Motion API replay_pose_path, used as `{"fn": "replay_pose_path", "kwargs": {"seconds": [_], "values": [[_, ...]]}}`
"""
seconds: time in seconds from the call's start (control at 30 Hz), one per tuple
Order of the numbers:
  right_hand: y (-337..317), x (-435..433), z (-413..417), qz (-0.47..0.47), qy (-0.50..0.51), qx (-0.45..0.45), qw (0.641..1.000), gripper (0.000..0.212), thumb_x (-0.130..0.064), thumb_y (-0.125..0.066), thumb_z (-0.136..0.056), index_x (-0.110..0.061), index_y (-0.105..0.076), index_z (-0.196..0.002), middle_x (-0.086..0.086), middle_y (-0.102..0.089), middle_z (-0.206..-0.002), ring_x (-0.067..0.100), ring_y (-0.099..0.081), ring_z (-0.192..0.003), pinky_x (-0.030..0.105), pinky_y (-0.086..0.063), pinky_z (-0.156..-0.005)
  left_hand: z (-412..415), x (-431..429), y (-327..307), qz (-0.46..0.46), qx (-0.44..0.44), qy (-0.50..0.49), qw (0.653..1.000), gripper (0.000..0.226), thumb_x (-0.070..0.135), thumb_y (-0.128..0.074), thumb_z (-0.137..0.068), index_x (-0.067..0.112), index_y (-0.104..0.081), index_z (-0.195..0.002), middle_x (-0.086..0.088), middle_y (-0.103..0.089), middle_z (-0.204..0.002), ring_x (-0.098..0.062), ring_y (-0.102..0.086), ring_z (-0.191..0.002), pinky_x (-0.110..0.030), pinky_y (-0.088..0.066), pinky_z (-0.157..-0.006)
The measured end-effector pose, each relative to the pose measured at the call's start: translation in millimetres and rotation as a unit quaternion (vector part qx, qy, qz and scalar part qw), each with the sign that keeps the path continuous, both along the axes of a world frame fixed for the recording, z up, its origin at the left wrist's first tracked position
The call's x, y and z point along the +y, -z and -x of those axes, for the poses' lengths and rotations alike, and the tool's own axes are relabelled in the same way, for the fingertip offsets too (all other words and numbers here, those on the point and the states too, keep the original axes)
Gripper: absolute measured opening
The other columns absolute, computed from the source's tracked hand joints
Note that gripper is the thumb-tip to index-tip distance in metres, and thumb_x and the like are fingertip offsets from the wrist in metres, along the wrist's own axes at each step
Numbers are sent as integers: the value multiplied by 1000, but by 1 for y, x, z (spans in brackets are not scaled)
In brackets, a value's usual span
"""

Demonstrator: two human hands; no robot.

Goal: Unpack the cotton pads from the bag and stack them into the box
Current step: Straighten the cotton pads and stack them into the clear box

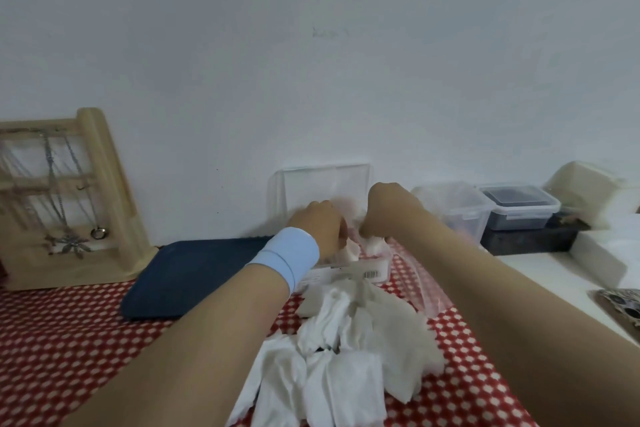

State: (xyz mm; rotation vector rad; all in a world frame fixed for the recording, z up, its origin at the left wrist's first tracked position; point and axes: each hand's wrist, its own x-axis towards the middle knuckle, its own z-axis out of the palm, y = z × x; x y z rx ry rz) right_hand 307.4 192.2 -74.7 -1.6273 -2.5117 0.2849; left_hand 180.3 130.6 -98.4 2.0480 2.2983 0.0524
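Packing now: your left hand (320, 224) and right hand (382, 215) are curled on cotton pads (375, 242) inside the box (346, 270). Loose pads (346, 340) wait nearer you on the desk (86, 322); press flat, then fetch more.

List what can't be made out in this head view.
- Inside of the box: hidden by the left hand and right hand.
- Each hand's grip on the cotton pads: fingers curl away from the camera.
- Barcode label: too small to read.
- Patterned object: cut off by the right edge.
- Loose pads: count unclear, overlapping.
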Motion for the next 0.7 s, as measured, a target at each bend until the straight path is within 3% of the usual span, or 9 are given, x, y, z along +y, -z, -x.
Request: {"fn": "replay_pose_path", "kwargs": {"seconds": [0.2,0.33,0.47,0.57,0.63,0.7], "values": [[17,-4,25,-8,34,-35,999,17,-10,-62,-87,-13,-53,-73,1,-56,-69,17,-54,-58,28,-45,-58,4,-5,6,-49,-50,7,998,32,34,-57,-96,25,-69,-125,-2,-63,-123,-26,-60,-112,-39,-52,-92],[10,-3,32,188,21,-60,980,25,-11,-63,-88,-11,-58,-64,-2,-62,-48,16,-56,-51,24,-47,-60,19,-13,15,-31,-82,15,996,49,42,-55,-95,25,-54,-141,-2,-53,-137,-26,-46,-129,-39,-45,-101],[10,3,32,330,51,98,938,23,-13,-41,-101,-6,-55,-84,12,-68,-67,19,-55,-58,22,-29,-46,22,-29,19,16,-141,49,989,56,37,-45,-104,17,-35,-154,-3,-35,-160,-25,-29,-148,-36,-26,-117],[10,1,29,315,81,87,942,30,-22,-41,-103,0,-56,-90,19,-68,-72,23,-55,-50,21,-32,-43,25,-32,24,4,-103,47,994,64,41,-38,-106,15,-18,-161,-4,-11,-170,-20,-7,-157,-35,-8,-124],[5,-2,26,257,71,74,961,31,-17,-40,-102,3,-55,-85,20,-68,-74,26,-56,-49,24,-39,-45,27,-30,28,3,-76,32,997,66,47,-32,-106,17,-13,-162,-3,-3,-171,-19,1,-158,-40,-2,-126],[-1,-10,25,223,54,58,972,30,-8,-37,-100,1,-53,-76,16,-66,-61,25,-57,-54,28,-43,-52,26,-29,32,14,-71,25,997,69,50,-29,-105,19,-8,-163,-2,2,-172,-20,6,-158,-42,0,-126]]}}
